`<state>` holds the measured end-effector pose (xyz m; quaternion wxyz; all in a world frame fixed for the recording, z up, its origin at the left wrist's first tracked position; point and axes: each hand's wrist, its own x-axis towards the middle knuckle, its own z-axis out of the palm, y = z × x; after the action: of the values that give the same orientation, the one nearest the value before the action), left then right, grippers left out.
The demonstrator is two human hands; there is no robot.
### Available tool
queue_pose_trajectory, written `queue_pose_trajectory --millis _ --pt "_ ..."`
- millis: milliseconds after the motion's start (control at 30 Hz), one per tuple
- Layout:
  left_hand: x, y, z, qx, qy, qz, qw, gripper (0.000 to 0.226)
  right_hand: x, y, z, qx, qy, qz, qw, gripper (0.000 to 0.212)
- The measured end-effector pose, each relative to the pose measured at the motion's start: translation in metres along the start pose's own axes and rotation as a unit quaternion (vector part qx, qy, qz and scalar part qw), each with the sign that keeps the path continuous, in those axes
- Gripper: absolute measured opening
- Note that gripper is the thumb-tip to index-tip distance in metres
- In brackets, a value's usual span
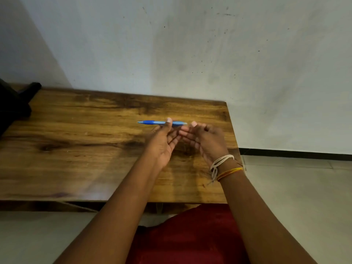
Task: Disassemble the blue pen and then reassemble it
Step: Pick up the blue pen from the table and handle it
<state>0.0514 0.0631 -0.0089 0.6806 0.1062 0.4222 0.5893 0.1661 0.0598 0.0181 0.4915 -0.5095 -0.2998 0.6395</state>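
One blue pen [162,122] is held level above the wooden table [76,141], pinched by the left hand [162,141]. The right hand [204,140], beside the pen's end, is loosely curled and holds nothing.

Pen [162,122]: blue plastic, smooth, with a darker blue grip section that looked rubbery. Table [76,141]: wood, strongly grained, varnished to a soft sheen. Wall [190,44]: pale paint, matt, scuffed and speckled. Wrist threads [222,162]: white cord and orange-yellow string, fibrous. Garment [190,235]: red cloth, matt. Floor [295,187]: smooth pale tile.
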Motion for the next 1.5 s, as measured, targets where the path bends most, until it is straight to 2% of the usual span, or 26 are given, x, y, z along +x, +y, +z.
queue_pose_trajectory --millis 67,133,167,233,267,333,567,767,900,967,1033,1100,1300,1500 --pt "0.002 0.008 -0.003 -0.029 0.016 -0.006 0.999 0.012 0.005 -0.004 -0.006 0.011 0.024 0.012 1.000 0.013" --pt "0.004 0.014 -0.010 -0.022 0.042 0.009 0.999 0.011 0.009 -0.003 -0.016 -0.048 0.063 0.026 0.997 0.013" --pt "0.005 0.016 -0.013 -0.015 0.048 0.016 0.999 0.010 0.011 0.000 -0.023 -0.129 0.087 0.025 0.988 0.014" --pt "0.005 0.017 -0.018 -0.005 0.051 0.021 0.998 0.010 0.015 0.009 -0.035 -0.316 0.131 0.006 0.939 0.016" --pt "0.005 0.016 -0.019 -0.002 0.050 0.018 0.999 0.010 0.015 0.011 -0.039 -0.365 0.152 -0.006 0.918 0.014" --pt "0.005 0.014 -0.018 0.000 0.049 0.009 0.999 0.009 0.015 0.014 -0.043 -0.387 0.180 -0.027 0.904 0.003" --pt "0.007 0.015 -0.018 0.011 0.053 -0.005 0.999 0.008 0.020 0.015 -0.045 -0.448 0.211 -0.078 0.866 0.012" --pt "0.005 0.013 -0.019 0.027 0.046 -0.018 0.998 0.010 0.021 0.013 -0.045 -0.451 0.200 -0.055 0.868 0.018" --pt "0.003 0.011 -0.018 0.030 0.049 -0.021 0.998 0.016 0.019 0.013 -0.039 -0.429 0.228 -0.067 0.872 0.021" --pt "0.002 0.010 -0.018 0.032 0.047 -0.022 0.998 0.017 0.018 0.012 -0.031 -0.378 0.193 -0.077 0.902 0.014" --pt "0.001 0.008 -0.018 0.039 0.046 -0.025 0.998 0.017 0.014 0.012 -0.021 -0.283 0.117 -0.061 0.950 0.004" --pt "0.000 0.005 -0.016 0.044 0.043 -0.027 0.998 0.017 0.010 0.014 -0.015 -0.216 0.055 -0.047 0.974 0.002" --pt "-0.001 0.003 -0.014 0.049 0.035 -0.021 0.998 0.016 0.009 0.017 -0.013 -0.187 0.003 -0.053 0.981 0.017" --pt "-0.001 0.003 -0.011 0.059 0.029 -0.018 0.998 0.021 0.010 0.017 -0.014 -0.176 0.001 -0.052 0.983 0.016"
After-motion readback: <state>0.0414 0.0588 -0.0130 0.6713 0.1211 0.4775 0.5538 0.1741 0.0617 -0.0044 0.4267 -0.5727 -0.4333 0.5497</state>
